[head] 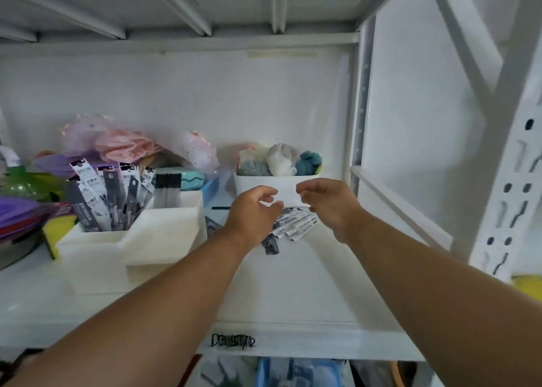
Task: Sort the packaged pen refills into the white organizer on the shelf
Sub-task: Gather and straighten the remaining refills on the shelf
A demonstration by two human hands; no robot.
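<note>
**Refill sorting: partway there**

Going left to right: the white organizer (pixel 132 240) already has a bunch of packaged refills standing in its back-left compartment (pixel 108 199), maybe eight or so, hard to count, plus two dark ones (pixel 167 191) in the next slot. The front compartment looks empty. My left hand (pixel 252 213) and right hand (pixel 331 207) hover loosely curled, holding nothing, over the loose pile of refills (pixel 293 225) lying on the shelf (pixel 293 298), roughly five or six left.
</note>
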